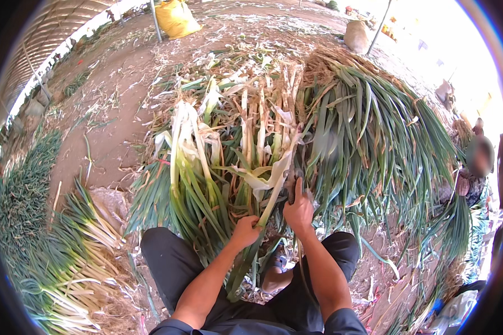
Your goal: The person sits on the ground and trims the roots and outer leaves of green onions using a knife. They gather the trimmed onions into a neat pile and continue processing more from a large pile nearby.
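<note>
My left hand (246, 231) grips a Welsh onion (272, 205) where its pale shaft turns green, with the root end pointing away from me. A loose white outer sheath (280, 169) peels back from its shaft. My right hand (299, 212) is closed around a dark hand tool (292, 188), apparently an air blow gun, index finger extended along it. A thin hose (302, 268) runs back beneath my right forearm. Left of the held stalk lie white-shafted onions (186, 142). Just beyond are onions with brown, dry outer skins (260, 119).
A large heap of leafy onions (373, 125) rises at the right. More onions (79, 268) lie on the ground at the left. Peelings (234, 63) litter the soil ahead. A yellow sack (176, 19) stands beside a metal post (155, 21). Another person (480, 167) is at the far right.
</note>
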`<state>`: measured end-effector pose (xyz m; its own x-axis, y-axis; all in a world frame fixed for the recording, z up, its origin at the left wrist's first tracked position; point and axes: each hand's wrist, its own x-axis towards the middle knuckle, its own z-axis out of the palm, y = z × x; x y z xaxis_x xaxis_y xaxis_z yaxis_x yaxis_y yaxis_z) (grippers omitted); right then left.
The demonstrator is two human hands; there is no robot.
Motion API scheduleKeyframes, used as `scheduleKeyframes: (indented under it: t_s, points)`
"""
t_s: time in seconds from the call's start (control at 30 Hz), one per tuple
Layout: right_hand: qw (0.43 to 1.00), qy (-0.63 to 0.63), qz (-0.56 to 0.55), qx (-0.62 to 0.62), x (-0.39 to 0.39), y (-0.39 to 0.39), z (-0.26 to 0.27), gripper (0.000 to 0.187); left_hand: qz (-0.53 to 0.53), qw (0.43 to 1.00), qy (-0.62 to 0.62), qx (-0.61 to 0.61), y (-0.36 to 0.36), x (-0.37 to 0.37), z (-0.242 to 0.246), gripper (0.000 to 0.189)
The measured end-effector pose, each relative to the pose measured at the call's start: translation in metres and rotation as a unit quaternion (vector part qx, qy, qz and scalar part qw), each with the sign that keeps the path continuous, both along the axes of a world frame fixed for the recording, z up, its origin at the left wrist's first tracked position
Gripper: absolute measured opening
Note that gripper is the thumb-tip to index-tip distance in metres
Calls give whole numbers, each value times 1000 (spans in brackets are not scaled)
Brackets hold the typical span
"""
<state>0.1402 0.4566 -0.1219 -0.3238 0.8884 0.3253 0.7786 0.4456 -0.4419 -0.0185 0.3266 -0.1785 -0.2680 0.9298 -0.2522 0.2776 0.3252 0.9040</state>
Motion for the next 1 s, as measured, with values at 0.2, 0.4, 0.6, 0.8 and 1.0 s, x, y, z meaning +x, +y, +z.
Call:
scheduleKeyframes:
  t_s: [0.2,0.4,0.6,0.8,1.0]
  points:
    - [999,37,-15,-22,-2,38,1,86,-2,999,-31,-33,-7,4,1,25]
    - [995,92,-17,-43,2,55,-8,79,20,988,-154,-27,-13,8,-14,28]
    - [997,48,-18,-60,5,41,-15,88,57,983,-169,38,-12,18,17,30]
    - [997,64,-12,-35,6,19,-9,86,75,954,-287,42,-24,7,26,31]
    - [990,126,-7,-63,2,-28,4,83,62,915,-398,37,-53,-7,52,26]
